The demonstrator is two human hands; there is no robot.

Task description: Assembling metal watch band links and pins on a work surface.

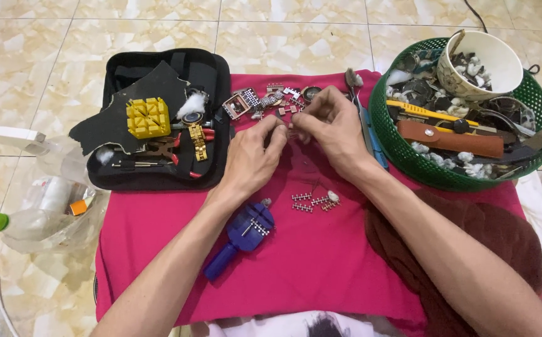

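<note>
Here, over the crimson cloth (296,262), the left hand (252,156) and right hand (330,125) pinch a tiny metal watch-band link (290,132) between closed fingertips; it looks light, stiff and slippery, best gripped by its edges.

The part pinched between the left hand (252,153) and right hand (330,125), mid-frame, is hidden; the green basket (389,134) is cropped upper right.

I see a matt magenta cloth (321,262) over glossy, marbled floor tiles (27,56). Left of the cloth's centre lies a smooth blue plastic tool (243,237); beside it lie shiny metal links (311,201). At the cloth's right edge sits a green woven plastic basket (386,134) holding a glazed ceramic bowl (480,62).
</note>
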